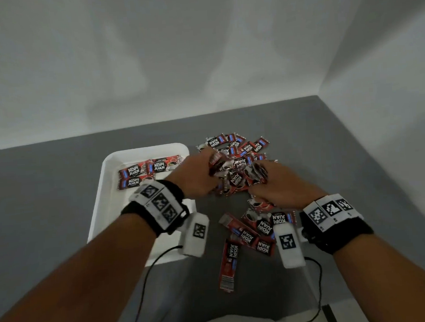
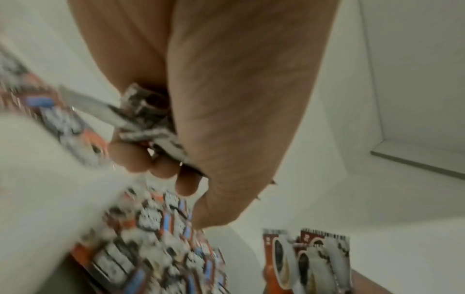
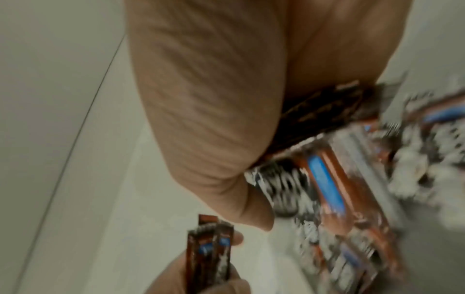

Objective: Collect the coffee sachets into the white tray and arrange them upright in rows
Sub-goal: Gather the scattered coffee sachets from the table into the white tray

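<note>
Both hands down in the loose pile of coffee sachets [image 1: 241,156] on the grey desk [image 1: 58,175], close side by side but not touching. Left hand [image 1: 195,176] curled round a bunch of sachets [image 2: 148,123], fingers [image 2: 161,169] folded under them in the left wrist view. Right hand [image 1: 280,184] likewise clamped on a bundle of sachets [image 3: 324,111] pressed against the palm, seen dark and blurred in the right wrist view. White tray [image 1: 104,192] toward the left side of the desk, just beside the pile, with three sachets in the tray [image 1: 147,171] lying flat near its far edge, not upright. More loose sachets [image 1: 253,235] scattered toward the near edge of the desk, between the two wrists. Marker-covered wristbands [image 1: 157,204] on both forearms, black cables [image 1: 316,286] trailing toward the near edge.
</note>
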`<state>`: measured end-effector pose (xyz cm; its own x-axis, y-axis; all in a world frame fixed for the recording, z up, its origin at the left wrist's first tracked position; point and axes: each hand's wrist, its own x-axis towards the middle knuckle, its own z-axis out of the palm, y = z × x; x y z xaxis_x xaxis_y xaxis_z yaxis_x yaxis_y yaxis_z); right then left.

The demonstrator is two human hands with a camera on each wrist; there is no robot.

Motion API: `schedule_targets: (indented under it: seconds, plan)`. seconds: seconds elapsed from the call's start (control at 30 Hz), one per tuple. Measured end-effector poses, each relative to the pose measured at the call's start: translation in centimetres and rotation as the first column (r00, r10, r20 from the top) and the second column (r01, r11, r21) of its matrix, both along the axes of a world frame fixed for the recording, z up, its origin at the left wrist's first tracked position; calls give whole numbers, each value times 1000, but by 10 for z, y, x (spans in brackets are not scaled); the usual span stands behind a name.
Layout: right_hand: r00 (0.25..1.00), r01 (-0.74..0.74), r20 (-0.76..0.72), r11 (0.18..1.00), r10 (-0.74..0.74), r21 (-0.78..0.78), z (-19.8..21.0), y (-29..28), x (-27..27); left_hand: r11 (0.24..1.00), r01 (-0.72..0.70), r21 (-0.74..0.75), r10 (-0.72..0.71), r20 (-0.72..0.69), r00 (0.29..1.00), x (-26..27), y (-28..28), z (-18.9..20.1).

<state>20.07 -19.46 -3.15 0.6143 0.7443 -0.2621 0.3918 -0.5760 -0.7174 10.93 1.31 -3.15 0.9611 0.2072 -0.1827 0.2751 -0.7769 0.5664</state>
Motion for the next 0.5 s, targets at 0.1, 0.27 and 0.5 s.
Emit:
schedule_targets:
  seconds: [0.1, 0.27, 0.5]
  plan:
    - [996, -66, -59, 993, 72, 97, 14, 43, -26, 980, 33, 199, 0, -162, 987, -49, 44, 11]
    - [971, -241, 9, 967, 241, 89, 9, 125, -79, 960, 128, 248, 16, -507, 862, -121, 73, -17]
    - [831, -412, 201, 817, 519, -404, -25, 159, -116, 987, 84, 139, -11, -457, 890, -156, 77, -35]
